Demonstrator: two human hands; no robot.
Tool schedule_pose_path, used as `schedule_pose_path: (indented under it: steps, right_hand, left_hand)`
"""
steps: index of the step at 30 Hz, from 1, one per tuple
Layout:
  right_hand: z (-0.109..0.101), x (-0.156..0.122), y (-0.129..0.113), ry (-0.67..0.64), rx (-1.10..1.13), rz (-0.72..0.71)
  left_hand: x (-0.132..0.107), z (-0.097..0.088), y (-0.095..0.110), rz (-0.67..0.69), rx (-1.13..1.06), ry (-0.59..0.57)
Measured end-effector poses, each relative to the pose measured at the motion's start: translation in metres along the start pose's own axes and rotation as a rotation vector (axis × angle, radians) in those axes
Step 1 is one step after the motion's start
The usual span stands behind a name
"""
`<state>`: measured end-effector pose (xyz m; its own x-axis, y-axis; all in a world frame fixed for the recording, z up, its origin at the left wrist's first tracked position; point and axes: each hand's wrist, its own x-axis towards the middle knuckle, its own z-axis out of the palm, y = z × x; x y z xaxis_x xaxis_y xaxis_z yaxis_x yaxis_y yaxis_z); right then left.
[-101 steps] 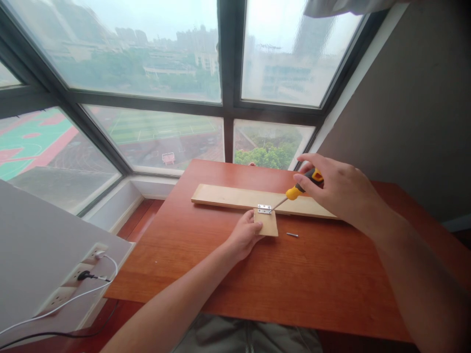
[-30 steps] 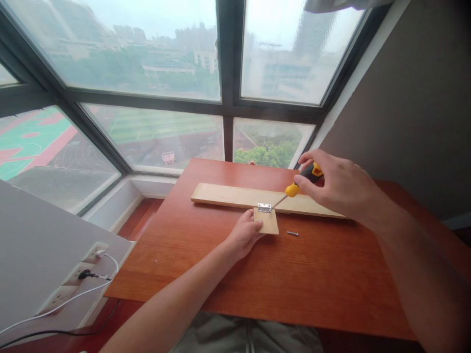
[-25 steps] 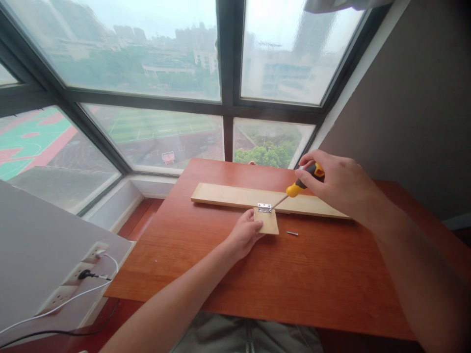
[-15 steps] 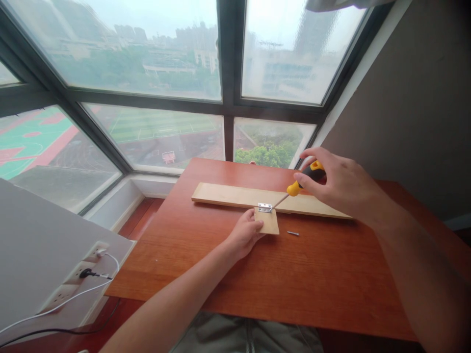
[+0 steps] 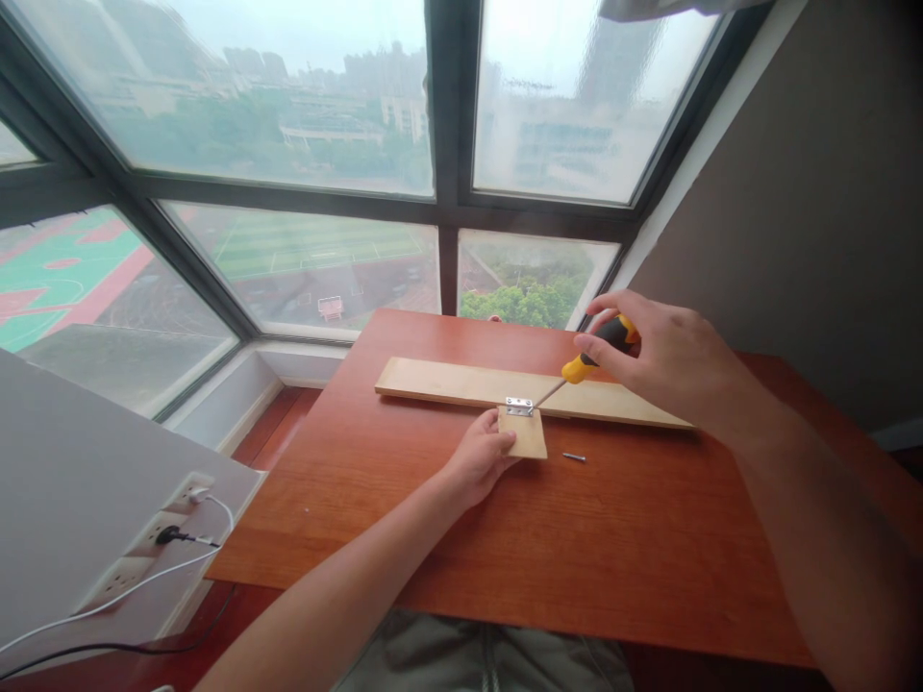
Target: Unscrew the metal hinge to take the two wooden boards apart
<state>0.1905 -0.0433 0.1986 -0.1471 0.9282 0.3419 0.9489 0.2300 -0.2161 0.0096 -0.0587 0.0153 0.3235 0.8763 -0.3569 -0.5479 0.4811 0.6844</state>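
Note:
My left hand (image 5: pixel 485 454) grips the left edge of a small square wooden board (image 5: pixel 528 438), thumb on top. A silver metal hinge (image 5: pixel 519 407) lies at the board's far edge, against a long wooden plank (image 5: pixel 447 383) on the table. My right hand (image 5: pixel 660 360) holds a yellow and black screwdriver (image 5: pixel 595 354) by its handle, fingers curled round it. The screwdriver slants down to the left, its tip at the hinge's right side. A loose screw (image 5: pixel 574 457) lies on the table to the right of the small board.
The reddish-brown wooden table (image 5: pixel 404 548) stands against large windows with a dark frame (image 5: pixel 448 173). At the left, a low white wall carries sockets (image 5: pixel 155 531) with plugged-in white and black cables. A grey wall (image 5: pixel 814 221) rises on the right.
The screwdriver's handle has turned slightly in my right hand, and its fingers have shifted a little. My left hand, the board and the hinge stay in place.

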Motion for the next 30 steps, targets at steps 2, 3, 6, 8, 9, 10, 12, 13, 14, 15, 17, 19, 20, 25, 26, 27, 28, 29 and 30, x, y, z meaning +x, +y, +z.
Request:
schedule_pose_path:
  steps: [2,3,6,8,9,10,12,13,14,15,17,19,20,25,26,27,28,29,30]
  right_hand:
    - [0.0010,0.0008,0.0013,0.015,-0.001,0.002]
    - [0.0011,0.0008,0.0024,0.012,0.018,-0.011]
    - [0.0003,-0.0004,0.0061,-0.025,0.089,-0.075]
    - [-0.0002,-0.0010,0.0074,-0.047,0.103,-0.084]
    - [-0.0001,-0.0010,0.0074,-0.045,0.095,-0.069]
    - [0.0002,-0.0007,0.0072,-0.034,0.073,-0.043]
    - [0.0013,0.0004,0.0064,0.006,0.006,0.013]
    - [0.0018,0.0009,0.0062,0.025,-0.022,0.029]
    - [0.0021,0.0013,0.0062,0.038,-0.035,0.034]
    - [0.0022,0.0013,0.0065,0.041,-0.028,0.028]
    - [0.0016,0.0003,0.0074,0.026,0.029,-0.011]
    - [0.0006,-0.0016,0.0080,0.000,0.092,-0.049]
    - [0.0005,-0.0024,0.0081,-0.010,0.114,-0.060]
    - [0.0049,-0.0011,0.0078,0.054,0.019,0.006]
    - [0.0060,-0.0001,0.0081,0.074,-0.018,0.018]
    - [0.0068,0.0007,0.0085,0.090,-0.040,0.023]
    - [0.0072,0.0012,0.0090,0.098,-0.044,0.019]
    - [0.0072,0.0012,0.0094,0.102,-0.030,0.013]
    - [0.0068,0.0009,0.0099,0.102,-0.003,0.005]
  left_hand:
    - [0.0003,-0.0001,0.0000,-0.002,-0.001,0.004]
    - [0.0004,-0.0001,0.0001,-0.002,-0.003,0.005]
    - [0.0000,0.0002,0.0005,-0.003,-0.005,0.002]
    - [-0.0003,0.0003,0.0007,-0.003,-0.005,0.003]
    - [-0.0003,0.0003,0.0006,-0.002,-0.007,0.006]
    - [-0.0003,0.0002,0.0005,-0.001,-0.011,0.009]
    - [0.0001,0.0000,0.0002,0.000,-0.018,0.012]
    - [0.0003,-0.0002,0.0000,-0.001,-0.020,0.012]
    - [0.0005,-0.0003,-0.0001,-0.001,-0.020,0.011]
    - [0.0006,-0.0004,-0.0002,-0.002,-0.018,0.009]
    - [0.0006,-0.0003,-0.0001,-0.003,-0.014,0.010]
    - [0.0003,-0.0001,0.0001,-0.003,-0.009,0.014]
    - [0.0002,-0.0001,0.0001,-0.002,-0.008,0.016]
    - [0.0007,-0.0007,-0.0006,0.000,-0.013,0.013]
    - [0.0008,-0.0008,-0.0007,0.000,-0.012,0.014]
    - [0.0008,-0.0009,-0.0008,0.001,-0.010,0.015]
    - [0.0007,-0.0008,-0.0007,0.000,-0.007,0.017]
    - [0.0005,-0.0006,-0.0005,-0.001,-0.005,0.019]
    - [0.0002,-0.0004,-0.0003,-0.003,-0.003,0.020]
